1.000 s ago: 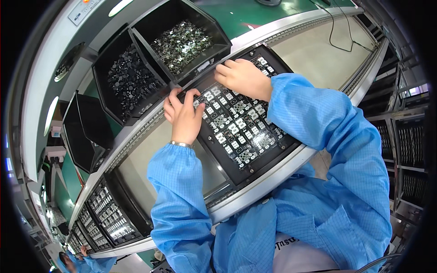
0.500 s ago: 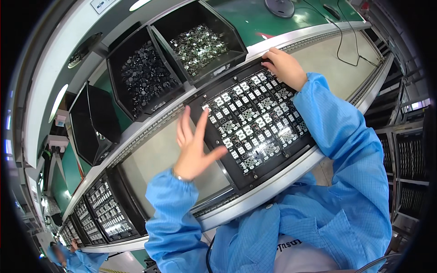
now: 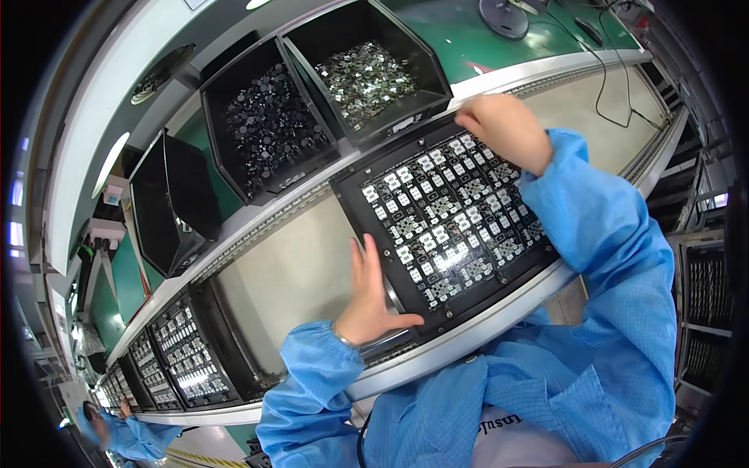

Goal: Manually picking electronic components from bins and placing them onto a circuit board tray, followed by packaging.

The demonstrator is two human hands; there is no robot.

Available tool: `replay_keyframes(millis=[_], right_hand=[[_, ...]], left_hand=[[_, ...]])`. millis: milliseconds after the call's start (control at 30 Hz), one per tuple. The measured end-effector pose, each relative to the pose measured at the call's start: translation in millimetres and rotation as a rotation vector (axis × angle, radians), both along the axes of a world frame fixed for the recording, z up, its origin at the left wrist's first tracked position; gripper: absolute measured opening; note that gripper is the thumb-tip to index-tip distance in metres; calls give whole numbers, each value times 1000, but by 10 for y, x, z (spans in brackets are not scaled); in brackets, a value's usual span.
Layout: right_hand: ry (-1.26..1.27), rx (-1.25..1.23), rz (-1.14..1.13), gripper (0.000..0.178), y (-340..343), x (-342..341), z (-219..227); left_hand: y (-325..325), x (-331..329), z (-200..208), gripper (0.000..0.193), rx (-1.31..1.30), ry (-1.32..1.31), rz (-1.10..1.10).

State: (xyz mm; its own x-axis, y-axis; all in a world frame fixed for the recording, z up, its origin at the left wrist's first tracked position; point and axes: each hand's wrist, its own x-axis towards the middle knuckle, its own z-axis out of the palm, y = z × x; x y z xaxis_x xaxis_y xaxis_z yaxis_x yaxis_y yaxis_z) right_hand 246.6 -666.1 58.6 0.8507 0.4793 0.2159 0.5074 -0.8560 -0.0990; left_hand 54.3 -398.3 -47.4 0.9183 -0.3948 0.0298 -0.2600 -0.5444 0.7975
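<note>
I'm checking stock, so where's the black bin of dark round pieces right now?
In the head view, the dark-piece bin sits upper left of centre, just left of the black bin of shiny silver pieces.

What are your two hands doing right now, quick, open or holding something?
Left hand: open, fingers spread, at the left edge of the black tray.
Right hand: fingers curled by the tray's far edge; can't tell if it's gripping.

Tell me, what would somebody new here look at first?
Probably the black tray of circuit boards in the middle, with the left hand by its left edge and the right hand at its far side. Beyond it, one bin glitters with silvery pieces; another bin, to its left, holds dark pieces.
</note>
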Motion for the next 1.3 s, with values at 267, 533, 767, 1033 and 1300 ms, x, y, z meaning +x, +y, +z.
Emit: replay_keyframes(millis=[267, 533, 767, 1033, 1300], right_hand=[[105, 94, 260, 31, 1184, 593, -183], [-13, 124, 353, 13, 1291, 649, -191], [-121, 250, 425, 13, 1116, 660, -178], [40, 295, 365, 12, 884, 750, -193], [451, 655, 388, 8, 622, 331, -7]], left_hand=[[-432, 204, 6, 128, 85, -139, -30], [253, 799, 814, 28, 178, -659, 348], [1021, 1464, 763, 13, 788, -846, 461], [996, 1668, 858, 11, 873, -638, 442], [826, 1467, 942, 8, 292, -554, 592]])
